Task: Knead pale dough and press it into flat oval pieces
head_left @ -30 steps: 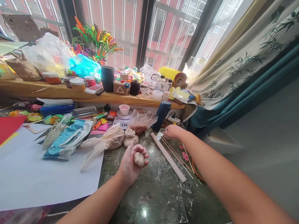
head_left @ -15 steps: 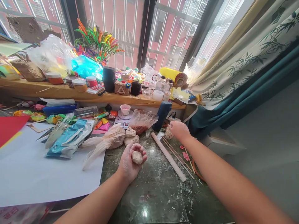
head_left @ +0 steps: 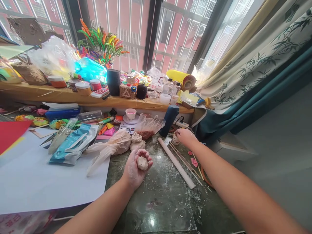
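Note:
Cupped in my left hand is a rounded lump of pale clay, with the fingers curled around its far side. My right hand reaches forward to a small paper cup. Its fingertips are at the cup's mouth and hidden from view, so I cannot tell whether they grip the rim or dip inside. More clay lumps lie stacked just beyond my left hand, beside a thin plastic bag. A pale rolling pin rests on the dark table between my arms.
Thin sticks and pink scraps lie right of the rolling pin. Behind stand a dark blue cylinder, a bag of brown material and a scale with a white cup. White paper and a blue packet cover the left side.
My right hand has lowered slightly and shifted a little left at the paper cup. My left hand keeps the clay lump almost in place.

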`<state>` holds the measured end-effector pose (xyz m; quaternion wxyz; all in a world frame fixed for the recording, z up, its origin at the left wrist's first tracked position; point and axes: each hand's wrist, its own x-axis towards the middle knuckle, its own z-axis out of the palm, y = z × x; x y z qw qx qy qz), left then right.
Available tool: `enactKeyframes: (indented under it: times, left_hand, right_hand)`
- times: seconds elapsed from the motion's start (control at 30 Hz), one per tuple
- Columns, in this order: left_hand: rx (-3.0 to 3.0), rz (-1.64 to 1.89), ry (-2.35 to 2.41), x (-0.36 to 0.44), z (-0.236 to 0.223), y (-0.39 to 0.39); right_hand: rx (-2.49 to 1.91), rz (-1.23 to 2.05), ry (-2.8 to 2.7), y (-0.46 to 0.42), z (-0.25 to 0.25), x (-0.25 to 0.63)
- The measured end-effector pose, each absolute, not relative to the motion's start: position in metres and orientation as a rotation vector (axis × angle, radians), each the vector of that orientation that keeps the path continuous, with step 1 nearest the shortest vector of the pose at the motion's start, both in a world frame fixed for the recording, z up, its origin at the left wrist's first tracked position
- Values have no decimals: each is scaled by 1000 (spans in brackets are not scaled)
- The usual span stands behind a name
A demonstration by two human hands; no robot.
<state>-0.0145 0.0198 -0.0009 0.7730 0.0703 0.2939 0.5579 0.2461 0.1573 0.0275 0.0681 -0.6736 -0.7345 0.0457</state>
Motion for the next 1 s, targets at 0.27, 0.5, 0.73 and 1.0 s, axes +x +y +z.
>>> enactKeyframes:
  times: [0.27,0.5,0.73,1.0]
  left_hand:
    - [154,1225,629,-14,-4,21]
    - [704,1486,879,-8,-18,21]
    - [1562,1402,867,-11,-10,-1]
    - [1292,1503,985,-15,-20,16]
  right_hand:
    - [-1824,278,-1958,139,43,238]
    - [-1170,1483,-754,24,11,129]
    - [-865,1802,108,-8,-6,96]
    - [-762,1797,-184,-8,-7,131]
